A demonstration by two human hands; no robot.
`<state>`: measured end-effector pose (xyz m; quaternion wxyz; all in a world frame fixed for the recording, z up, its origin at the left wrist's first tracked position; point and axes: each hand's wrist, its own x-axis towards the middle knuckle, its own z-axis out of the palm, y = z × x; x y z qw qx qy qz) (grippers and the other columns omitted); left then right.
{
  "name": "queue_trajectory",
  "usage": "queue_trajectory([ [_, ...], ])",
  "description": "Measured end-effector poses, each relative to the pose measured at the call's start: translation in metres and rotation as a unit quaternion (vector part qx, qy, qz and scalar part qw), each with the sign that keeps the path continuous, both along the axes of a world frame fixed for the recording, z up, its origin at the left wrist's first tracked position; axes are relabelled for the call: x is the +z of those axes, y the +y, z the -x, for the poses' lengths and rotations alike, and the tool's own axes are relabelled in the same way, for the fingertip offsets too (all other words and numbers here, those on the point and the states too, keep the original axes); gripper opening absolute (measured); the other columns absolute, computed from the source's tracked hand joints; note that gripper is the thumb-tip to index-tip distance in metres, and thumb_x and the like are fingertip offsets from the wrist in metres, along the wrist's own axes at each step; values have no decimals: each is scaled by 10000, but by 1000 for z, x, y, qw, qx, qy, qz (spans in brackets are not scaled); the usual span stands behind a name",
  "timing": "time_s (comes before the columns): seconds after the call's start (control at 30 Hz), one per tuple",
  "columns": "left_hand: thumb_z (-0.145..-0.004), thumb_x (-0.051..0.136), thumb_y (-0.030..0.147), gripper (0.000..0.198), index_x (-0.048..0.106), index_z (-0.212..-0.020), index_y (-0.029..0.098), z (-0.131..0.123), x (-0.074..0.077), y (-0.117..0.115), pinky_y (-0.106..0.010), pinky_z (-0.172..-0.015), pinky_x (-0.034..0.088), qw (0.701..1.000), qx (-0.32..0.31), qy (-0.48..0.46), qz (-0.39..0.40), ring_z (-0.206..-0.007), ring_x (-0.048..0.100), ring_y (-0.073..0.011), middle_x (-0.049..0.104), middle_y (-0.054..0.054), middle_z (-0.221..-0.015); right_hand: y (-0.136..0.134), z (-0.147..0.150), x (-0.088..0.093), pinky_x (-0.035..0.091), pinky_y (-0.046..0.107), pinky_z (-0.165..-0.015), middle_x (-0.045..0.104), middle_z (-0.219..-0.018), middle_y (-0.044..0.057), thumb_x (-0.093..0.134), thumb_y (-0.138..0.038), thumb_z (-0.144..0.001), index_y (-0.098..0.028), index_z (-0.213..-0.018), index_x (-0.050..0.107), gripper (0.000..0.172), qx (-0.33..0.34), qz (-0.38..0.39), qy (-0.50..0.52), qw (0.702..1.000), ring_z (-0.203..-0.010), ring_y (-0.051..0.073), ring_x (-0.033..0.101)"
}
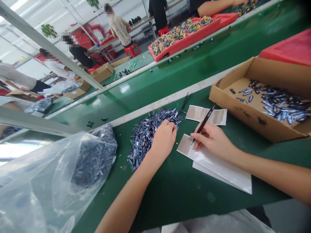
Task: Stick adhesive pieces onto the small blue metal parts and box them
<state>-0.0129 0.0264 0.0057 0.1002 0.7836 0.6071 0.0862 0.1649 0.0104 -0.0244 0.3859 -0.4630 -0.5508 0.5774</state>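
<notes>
My right thumb and fingers (205, 136) pinch the black tool (206, 119), which slants up from between them, its tip at the sheet (225, 166) right of the pile (141, 139). My left hand (165, 137) curls over the pile's right edge; I cannot tell if its fingers grip 1 piece. Left of the pile sits the bag (60, 174).

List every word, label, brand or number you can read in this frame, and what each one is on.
Nothing reads with certainty.
Black tool in the right hand: small pale lettering, too small to read surely.
Cardboard box at right: dark marks on its side, too blurred to tell if they are writing.
</notes>
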Motion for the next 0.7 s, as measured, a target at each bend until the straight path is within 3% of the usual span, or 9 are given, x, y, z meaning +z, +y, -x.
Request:
queue_trajectory([
  [0.27, -858, 486, 147, 120, 587, -796, 130, 0, 0, 2, -324, -753, 465, 999, -11, -35, 26, -789, 571, -176, 594, -73, -864, -1, 0, 3, 544, 290, -517, 640, -555, -16, 618, -294, -831, -203, -767, 511, 155, 3, 7, -3, 1000, -489, 157, 651],
  [0.4, -831, 531, 166, 85, 585, -776, 129, -3, 5, -4, -321, -732, 491, 989, 6, -141, 54, -729, 588, -160, 612, -56, -801, 0, -3, 9, 548, 300, -593, 662, -640, 6, 646, -287, -807, -201, -755, 551, 139, -51, -38, -4, 998, -603, 171, 669],
  [0.47, -826, 557, 193, 76, 588, -818, 123, -7, 4, -11, -311, -717, 524, 953, 39, -280, 107, -698, 622, -151, 633, -48, -766, 1, -6, 12, 546, 305, -629, 666, -692, 16, 654, -283, -797, -203, -752, 560, 131, -75, -58, -1, 996, -659, 179, 672],
  [0.57, -784, 625, 189, 196, 594, -956, 99, -14, -2, -23, -302, -711, 568, 841, 79, -487, 222, -686, 673, -152, 670, -48, -755, 2, -8, 15, 546, 314, -645, 662, -718, 27, 664, -287, -781, -202, -745, 567, 135, -80, -67, 9, 994, -693, 192, 673],
  [0.63, -744, 667, 163, 260, 612, -982, 77, -18, -7, -30, -296, -718, 580, 779, 102, -550, 282, -686, 687, -153, 690, -58, -761, 2, -9, 15, 547, 315, -640, 666, -719, 31, 660, -280, -780, -203, -738, 568, 127, -69, -72, 13, 995, -702, 197, 675],
  [0.7, -716, 695, 148, 252, 639, -946, 61, -21, -11, -34, -275, -728, 581, 745, 119, -575, 318, -686, 692, -144, 706, -73, -779, 2, -9, 16, 547, 308, -625, 672, -708, 26, 654, -255, -779, -207, -726, 569, 111, -53, -78, 11, 996, -691, 192, 673],
])
